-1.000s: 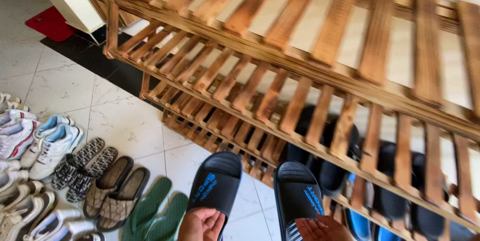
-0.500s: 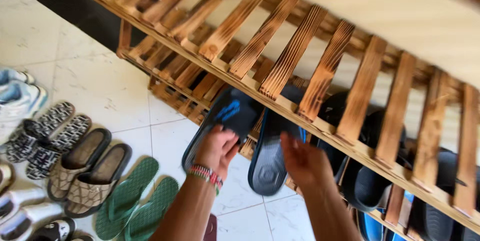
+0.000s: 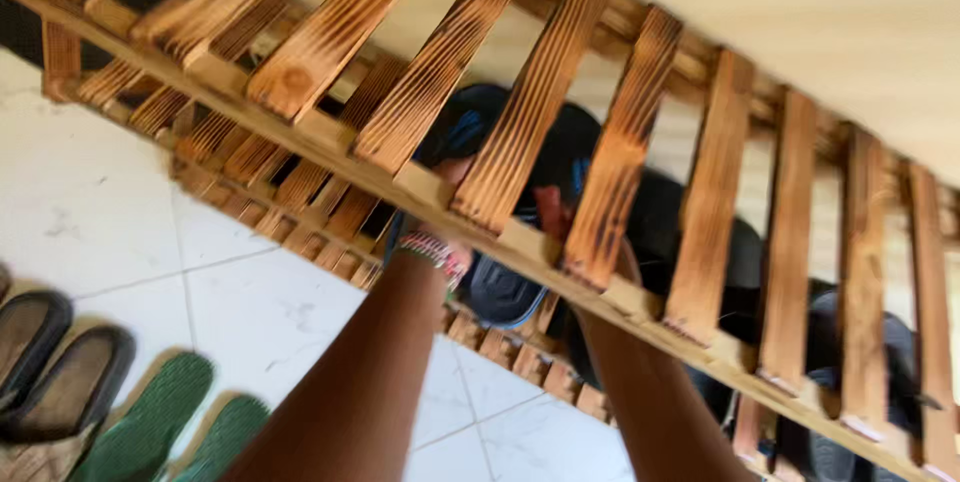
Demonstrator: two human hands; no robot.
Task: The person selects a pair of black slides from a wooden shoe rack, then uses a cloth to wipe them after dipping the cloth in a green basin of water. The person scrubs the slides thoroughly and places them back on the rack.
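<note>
Both my arms reach under the top slats of a scorched wooden shoe rack (image 3: 330, 37). My left hand (image 3: 452, 174), with a beaded bracelet on the wrist, shows only between two slats. It grips a black slipper with a blue mark (image 3: 468, 122) over the middle shelf. My right hand (image 3: 551, 210) is also mostly hidden by a slat and holds the second black slipper (image 3: 570, 147) right beside the first. A dark sole with a blue rim (image 3: 500, 292) hangs below the front rail between my forearms.
More black slippers (image 3: 655, 227) fill the shelf to the right. On the white tile floor (image 3: 260, 312) at lower left lie green flip-flops (image 3: 150, 422) and brown slides (image 3: 50, 362). The rack's front rail crosses above my forearms.
My hands have carried the two black slippers from in front of the rack in under the top slats. The view has moved closer and to the right.
</note>
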